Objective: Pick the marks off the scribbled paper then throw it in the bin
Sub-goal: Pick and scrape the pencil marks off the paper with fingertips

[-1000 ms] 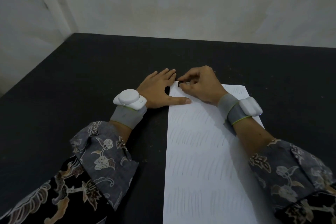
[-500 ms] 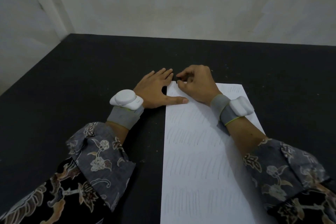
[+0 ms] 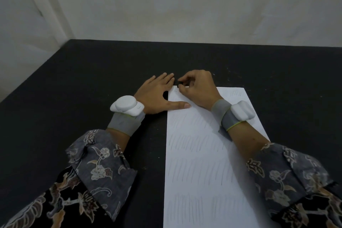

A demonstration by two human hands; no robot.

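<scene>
A white sheet of paper [image 3: 199,163] with rows of faint pencil scribbles lies lengthwise on the black table [image 3: 74,98]. My left hand [image 3: 157,96] rests flat at the sheet's top left edge, fingers straight on the table and thumb pressing on the paper. My right hand [image 3: 199,89] sits curled at the sheet's top left corner, pinching a small dark eraser [image 3: 180,84] against the paper. The patch under and just below the eraser looks blank. No bin is in view.
A pale wall runs along the table's far edge, and the table's left edge slants toward me. Both wrists carry white devices on grey bands. My patterned sleeves cover the near part of the table.
My right hand has shifted slightly at the paper's top left corner with the eraser still pinched. My left hand stays flat in the same spot.
</scene>
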